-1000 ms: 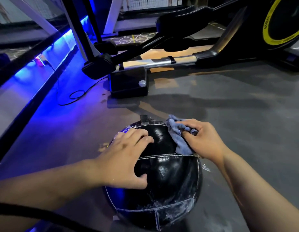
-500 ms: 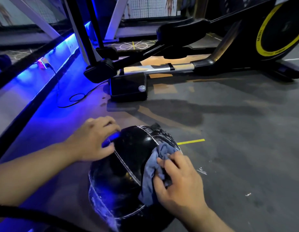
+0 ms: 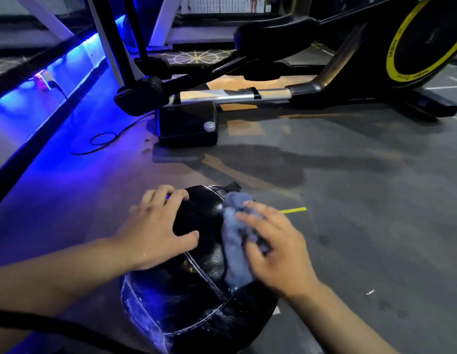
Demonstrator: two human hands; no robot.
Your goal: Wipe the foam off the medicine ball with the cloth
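On the floor, one medicine ball; left hand flat, grip slack; right hand, grip around one cloth.

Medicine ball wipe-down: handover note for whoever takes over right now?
Left hand: spread flat on the upper left of the medicine ball, steadying it.
Right hand: holds the bunched cloth against the ball's upper right; blurred.
The ball sits on the floor.
Done: upper panels look dark and mostly foam-free.
Left: white foam streaks on the near lower side and seams; wipe those.
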